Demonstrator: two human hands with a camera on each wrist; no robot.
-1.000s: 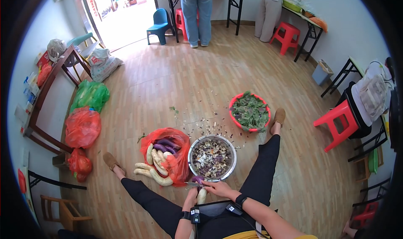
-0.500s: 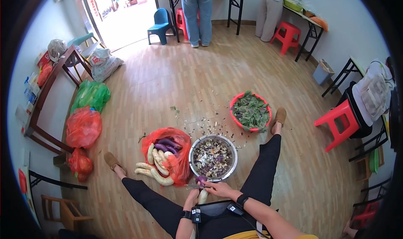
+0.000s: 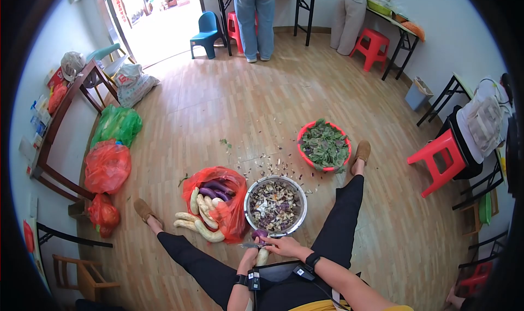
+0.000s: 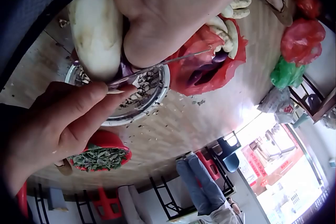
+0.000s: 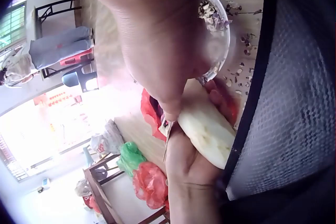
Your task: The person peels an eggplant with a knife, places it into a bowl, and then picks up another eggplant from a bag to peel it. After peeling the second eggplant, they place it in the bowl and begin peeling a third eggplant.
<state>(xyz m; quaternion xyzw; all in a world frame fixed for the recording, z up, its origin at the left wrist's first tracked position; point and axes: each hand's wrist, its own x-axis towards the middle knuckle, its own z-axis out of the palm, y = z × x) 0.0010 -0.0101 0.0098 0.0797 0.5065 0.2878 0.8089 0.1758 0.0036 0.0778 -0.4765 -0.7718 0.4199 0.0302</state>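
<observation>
My left hand (image 3: 249,256) grips a pale eggplant (image 4: 95,29) that lies along the palm, its fingers curled round it. In my right hand (image 3: 286,246) is a knife, whose thin blade (image 4: 181,57) points left across the work, near the purple piece (image 3: 260,234). The right wrist view shows my right hand (image 5: 157,40) above my left hand (image 5: 191,163), close together, with the pale eggplant (image 5: 206,124) beside them. Just beyond the hands is a metal bowl (image 3: 303,215) of cut pieces. The handle and some fingertips are hidden.
A red bag (image 3: 234,218) of purple and pale eggplants stands left of the bowl. A red basin (image 3: 301,151) of leaves is farther right. Scraps lie on the floor (image 3: 218,114) beyond the bowl. My legs spread on both sides; two people stand at the back tables.
The knife blade has shifted slightly toward my body, and the purple piece has moved a little. Both hands keep their grips; the bowl, bag and basin have stayed in place.
</observation>
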